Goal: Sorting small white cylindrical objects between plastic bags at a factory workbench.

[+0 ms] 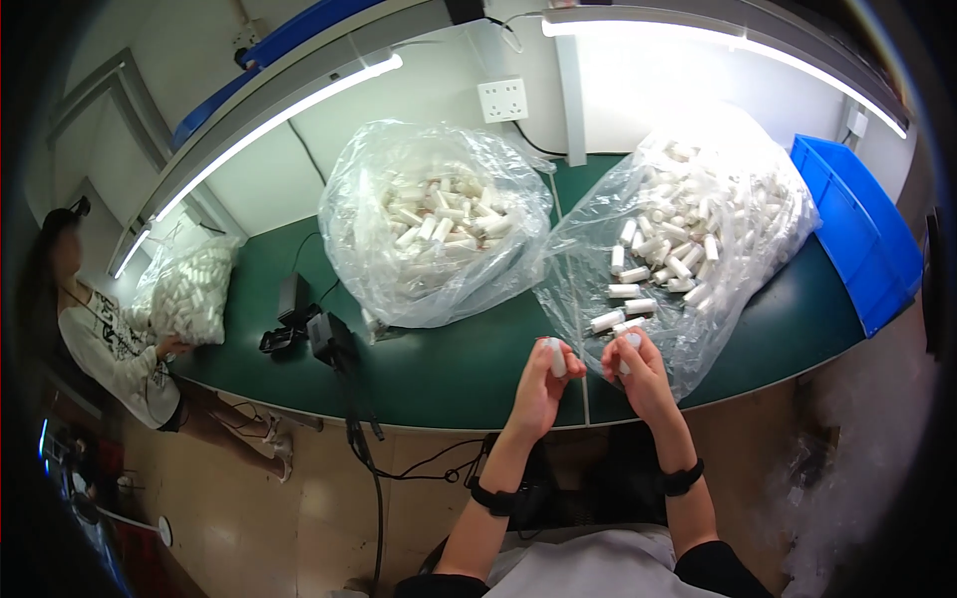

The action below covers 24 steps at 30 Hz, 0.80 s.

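Note:
My left hand (539,387) is closed around a small white cylinder (556,357), near the front edge of the green table. A short gap to its right, my right hand (646,381) grips another white cylinder (628,351). Just beyond my right hand, several loose white cylinders (626,291) with dark ends lie at the mouth of a clear plastic bag (743,184). That bag is spread open and heaped with more of them. A second clear bag (344,214), also full of white cylinders, stands to the left of it.
A blue plastic bin (865,239) leans at the right end of the green table (439,374). Black devices with cables (329,339) sit on its left part. Farther left, a person (120,349) stands by another filled bag (189,294). Lamps hang overhead.

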Tool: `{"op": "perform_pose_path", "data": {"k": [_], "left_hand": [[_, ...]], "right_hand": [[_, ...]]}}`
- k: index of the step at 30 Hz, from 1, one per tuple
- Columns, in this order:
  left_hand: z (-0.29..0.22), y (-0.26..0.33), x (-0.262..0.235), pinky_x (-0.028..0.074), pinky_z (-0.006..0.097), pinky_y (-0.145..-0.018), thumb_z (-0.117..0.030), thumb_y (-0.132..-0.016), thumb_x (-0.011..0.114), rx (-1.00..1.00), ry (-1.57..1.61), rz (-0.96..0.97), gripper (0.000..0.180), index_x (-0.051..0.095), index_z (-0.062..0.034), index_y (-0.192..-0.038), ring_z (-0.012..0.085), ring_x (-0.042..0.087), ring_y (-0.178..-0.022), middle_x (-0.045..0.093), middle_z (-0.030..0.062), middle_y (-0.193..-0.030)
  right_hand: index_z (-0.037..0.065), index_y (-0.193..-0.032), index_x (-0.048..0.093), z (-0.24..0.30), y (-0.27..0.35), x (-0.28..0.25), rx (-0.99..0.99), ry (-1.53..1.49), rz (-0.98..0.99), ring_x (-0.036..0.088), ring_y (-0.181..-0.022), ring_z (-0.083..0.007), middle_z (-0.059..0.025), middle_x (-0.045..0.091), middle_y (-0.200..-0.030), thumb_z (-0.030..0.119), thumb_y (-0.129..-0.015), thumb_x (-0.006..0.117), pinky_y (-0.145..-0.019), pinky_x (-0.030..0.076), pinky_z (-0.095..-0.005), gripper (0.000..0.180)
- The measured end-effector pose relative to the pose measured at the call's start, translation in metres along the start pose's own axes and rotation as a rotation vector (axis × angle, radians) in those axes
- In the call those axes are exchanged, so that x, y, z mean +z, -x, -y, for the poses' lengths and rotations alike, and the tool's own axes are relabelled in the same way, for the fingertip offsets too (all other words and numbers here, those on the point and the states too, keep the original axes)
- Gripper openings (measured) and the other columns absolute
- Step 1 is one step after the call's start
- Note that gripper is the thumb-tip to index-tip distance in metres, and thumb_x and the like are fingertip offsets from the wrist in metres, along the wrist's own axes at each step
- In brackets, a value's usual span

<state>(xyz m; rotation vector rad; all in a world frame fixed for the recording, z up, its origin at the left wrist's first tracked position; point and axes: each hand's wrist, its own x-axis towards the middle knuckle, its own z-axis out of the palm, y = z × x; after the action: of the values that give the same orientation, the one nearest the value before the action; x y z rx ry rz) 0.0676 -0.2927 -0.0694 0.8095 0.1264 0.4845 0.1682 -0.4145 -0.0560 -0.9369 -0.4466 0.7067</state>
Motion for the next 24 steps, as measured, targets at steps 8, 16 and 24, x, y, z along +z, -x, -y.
{"op": "perform_pose_path", "data": {"k": [8, 16, 24], "left_hand": [[-0.003, 0.003, 0.006, 0.04, 0.028, -0.074, -0.031, -0.089, 0.041, -0.003, 0.014, 0.051, 0.026, 0.046, -0.0055, -0.088, 0.015, 0.049, -0.074, 0.049, 0.0049, -0.075], [-0.005, 0.004, 0.004, 0.031, 0.021, -0.053, -0.021, -0.09, 0.044, -0.08, -0.055, 0.087, 0.02, 0.041, -0.0077, -0.075, 0.0076, 0.036, -0.055, 0.037, -0.0017, -0.061], [-0.002, 0.005, 0.003, 0.026, 0.02, -0.049, -0.014, -0.09, 0.045, -0.027, -0.11, 0.095, 0.015, 0.041, -0.0077, -0.076, 0.0054, 0.031, -0.052, 0.034, -0.0036, -0.06]], "right_hand": [[0.006, -0.071, 0.044, -0.001, 0.005, -0.009, -0.042, 0.067, 0.099, 0.031, -0.048, -0.0044, 0.0042, 0.037, -0.056, 0.013, -0.09, 0.051, -0.045, 0.025, -0.0207, 0.021], [0.004, -0.067, 0.047, -0.002, 0.004, -0.006, -0.023, 0.201, 0.096, 0.03, -0.043, -0.0033, 0.0041, 0.036, -0.051, 0.011, -0.088, 0.051, -0.041, 0.022, -0.0207, 0.022], [-0.002, -0.077, 0.054, 0.003, 0.004, -0.003, -0.009, 0.195, 0.099, 0.028, -0.042, -0.0022, 0.0053, 0.035, -0.049, 0.009, -0.086, 0.049, -0.04, 0.021, -0.02, 0.015]]}}
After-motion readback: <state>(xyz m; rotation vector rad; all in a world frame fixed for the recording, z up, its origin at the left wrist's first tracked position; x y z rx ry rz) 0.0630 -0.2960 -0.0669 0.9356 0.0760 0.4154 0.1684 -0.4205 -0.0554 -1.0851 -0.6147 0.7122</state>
